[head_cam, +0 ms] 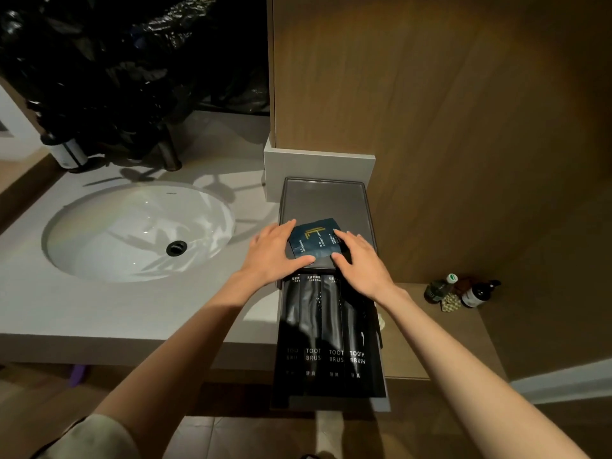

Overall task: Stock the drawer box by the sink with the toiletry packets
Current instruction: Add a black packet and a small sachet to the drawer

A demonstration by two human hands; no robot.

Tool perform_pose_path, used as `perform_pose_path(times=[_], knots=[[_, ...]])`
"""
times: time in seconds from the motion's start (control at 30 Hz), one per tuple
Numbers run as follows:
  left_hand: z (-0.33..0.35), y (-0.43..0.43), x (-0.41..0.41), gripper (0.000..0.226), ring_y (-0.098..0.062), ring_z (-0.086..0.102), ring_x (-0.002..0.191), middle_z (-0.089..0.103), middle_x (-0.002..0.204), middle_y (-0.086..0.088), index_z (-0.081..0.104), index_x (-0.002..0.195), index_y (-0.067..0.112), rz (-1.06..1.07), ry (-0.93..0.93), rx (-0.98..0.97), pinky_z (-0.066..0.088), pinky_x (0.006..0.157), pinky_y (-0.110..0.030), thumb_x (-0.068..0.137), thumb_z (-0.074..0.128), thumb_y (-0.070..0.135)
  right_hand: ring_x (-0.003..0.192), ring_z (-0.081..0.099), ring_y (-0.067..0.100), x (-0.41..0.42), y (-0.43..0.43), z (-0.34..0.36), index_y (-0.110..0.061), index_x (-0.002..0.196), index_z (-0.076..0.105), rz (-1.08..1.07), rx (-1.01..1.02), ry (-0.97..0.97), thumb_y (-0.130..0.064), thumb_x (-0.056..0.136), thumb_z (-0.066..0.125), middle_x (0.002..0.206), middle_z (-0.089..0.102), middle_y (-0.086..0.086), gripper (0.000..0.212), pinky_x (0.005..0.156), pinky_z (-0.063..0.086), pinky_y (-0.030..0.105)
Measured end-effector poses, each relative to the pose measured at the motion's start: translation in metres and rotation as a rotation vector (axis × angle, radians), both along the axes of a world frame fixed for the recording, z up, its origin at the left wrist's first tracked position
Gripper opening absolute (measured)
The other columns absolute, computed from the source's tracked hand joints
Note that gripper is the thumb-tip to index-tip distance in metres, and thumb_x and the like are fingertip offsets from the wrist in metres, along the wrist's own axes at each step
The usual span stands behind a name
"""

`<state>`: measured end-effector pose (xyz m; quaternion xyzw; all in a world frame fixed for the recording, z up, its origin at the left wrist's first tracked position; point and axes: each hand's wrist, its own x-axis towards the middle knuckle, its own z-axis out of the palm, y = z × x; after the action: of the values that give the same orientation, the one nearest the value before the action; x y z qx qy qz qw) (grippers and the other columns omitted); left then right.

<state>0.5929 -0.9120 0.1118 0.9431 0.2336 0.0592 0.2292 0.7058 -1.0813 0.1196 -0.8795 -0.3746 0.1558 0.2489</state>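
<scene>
**Blue packet on the box top, drawer open below**

The step in hand looks like placing or squaring the packet [313,241]. It lies flat on the near part of the top of the box [324,200], which stands right of the sink [139,230]. The left hand [273,251] touches its left edge and the right hand [362,265] touches its right edge. Both hands have nearly straight fingers, so I think neither grips it, though the thumbs at the near edge may pinch it lightly.

Below, the drawer [331,403] stands out toward the near side. It holds four toothbrush packets [331,326] side by side.

The next move is probably to line the packet up with the box edges and let go. If it belongs in the drawer instead, it needs a firmer hold first, since the row there already fills the width.

The far end of the drawer is hidden under the box top. The small print on the packet cannot be read, and the far left is too dark to make out.
</scene>
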Motion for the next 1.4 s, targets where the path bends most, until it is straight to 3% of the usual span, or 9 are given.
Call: perform_pose_path(times=[0.17, 0.4, 0.5, 0.67, 0.77, 0.83, 0.97, 1.1, 1.4], knots=[[-0.004, 0.003, 0.005, 0.092, -0.023, 0.031, 0.137, 0.045, 0.143, -0.004, 0.03, 0.147, 0.02, -0.001, -0.047, 0.001, 0.021, 0.113, -0.051, 0.074, 0.065, 0.062, 0.133, 0.041, 0.022, 0.001, 0.009, -0.006, -0.02, 0.138, 0.048, -0.088, 0.207, 0.059, -0.022, 0.093, 0.058, 0.139, 0.053, 0.002, 0.046, 0.111, 0.032, 0.037], [-0.002, 0.005, 0.009, 0.096, -0.025, 0.034, 0.133, 0.047, 0.14, -0.007, 0.032, 0.146, 0.017, -0.036, -0.089, -0.077, 0.023, 0.114, -0.044, 0.069, 0.074, 0.055, 0.076, 0.062, 0.005, -0.001, 0.024, 0.011, -0.017, 0.112, 0.064, -0.436, 0.557, 0.354, -0.006, 0.082, 0.069, 0.094, 0.066, -0.002, 0.032, 0.085, 0.05, 0.024], [0.007, 0.003, 0.007, 0.094, -0.024, 0.029, 0.134, 0.044, 0.142, -0.008, 0.03, 0.147, 0.016, -0.014, -0.152, -0.164, 0.022, 0.111, -0.033, 0.072, 0.075, 0.051, 0.076, 0.066, 0.008, 0.001, 0.025, 0.018, -0.025, 0.101, 0.065, -0.459, 0.623, 0.429, -0.004, 0.081, 0.069, 0.086, 0.067, -0.007, 0.029, 0.088, 0.054, 0.034], [0.042, -0.002, -0.009, 0.079, -0.018, 0.031, 0.137, 0.041, 0.146, -0.002, 0.03, 0.148, 0.021, 0.002, -0.256, -0.278, 0.025, 0.108, -0.028, 0.082, 0.068, 0.043, 0.088, 0.068, 0.02, -0.001, 0.008, 0.046, -0.02, 0.101, 0.068, -0.418, 0.757, 0.524, 0.0, 0.083, 0.066, 0.09, 0.07, 0.006, 0.026, 0.09, 0.055, 0.041], [0.062, -0.01, -0.025, 0.064, -0.007, 0.056, 0.114, 0.059, 0.131, -0.003, 0.042, 0.141, 0.017, 0.018, -0.328, -0.574, 0.038, 0.094, -0.011, 0.085, 0.07, 0.028, 0.081, 0.064, 0.014, -0.013, -0.008, 0.067, -0.018, 0.099, 0.069, -0.321, 0.737, 0.526, 0.001, 0.084, 0.065, 0.086, 0.069, 0.009, 0.025, 0.081, 0.055, 0.032], [0.069, -0.018, -0.039, 0.055, 0.001, 0.063, 0.093, 0.072, 0.104, 0.001, 0.048, 0.136, 0.013, 0.02, -0.351, -0.756, 0.045, 0.082, -0.005, 0.086, 0.068, 0.018, 0.075, 0.062, 0.008, -0.024, -0.02, 0.076, -0.013, 0.102, 0.07, -0.263, 0.699, 0.53, 0.003, 0.084, 0.065, 0.087, 0.067, 0.012, 0.024, 0.07, 0.055, 0.02], [0.06, -0.034, -0.064, 0.045, 0.004, 0.06, 0.069, 0.065, 0.059, 0.013, 0.059, 0.126, 0.008, -0.01, -0.268, -0.776, 0.054, 0.08, -0.019, 0.084, 0.071, 0.014, 0.071, 0.064, 0.001, -0.044, -0.04, 0.075, -0.018, 0.096, 0.073, -0.183, 0.573, 0.459, -0.001, 0.083, 0.069, 0.089, 0.072, 0.006, 0.022, 0.065, 0.052, 0.017], [0.042, -0.058, -0.086, 0.033, -0.006, 0.063, 0.052, 0.071, 0.069, -0.003, 0.065, 0.11, 0.003, 0.056, -0.185, -0.83, 0.052, 0.054, -0.019, 0.079, 0.075, 0.011, 0.073, 0.067, 0.001, -0.057, -0.059, 0.06, -0.027, 0.085, 0.073, -0.147, 0.448, 0.296, -0.006, 0.079, 0.074, 0.083, 0.075, -0.003, 0.022, 0.078, 0.056, 0.028], [0.007, -0.103, -0.102, 0.018, -0.012, 0.067, 0.058, 0.068, 0.069, -0.003, 0.064, 0.088, 0.018, 0.106, -0.108, -0.815, 0.06, 0.057, -0.03, 0.078, 0.076, 0.01, 0.075, 0.063, -0.004, -0.086, -0.091, 0.029, -0.019, 0.096, 0.074, -0.156, 0.333, 0.084, -0.011, 0.082, 0.072, 0.087, 0.07, -0.012, 0.017, 0.068, 0.044, 0.003]])
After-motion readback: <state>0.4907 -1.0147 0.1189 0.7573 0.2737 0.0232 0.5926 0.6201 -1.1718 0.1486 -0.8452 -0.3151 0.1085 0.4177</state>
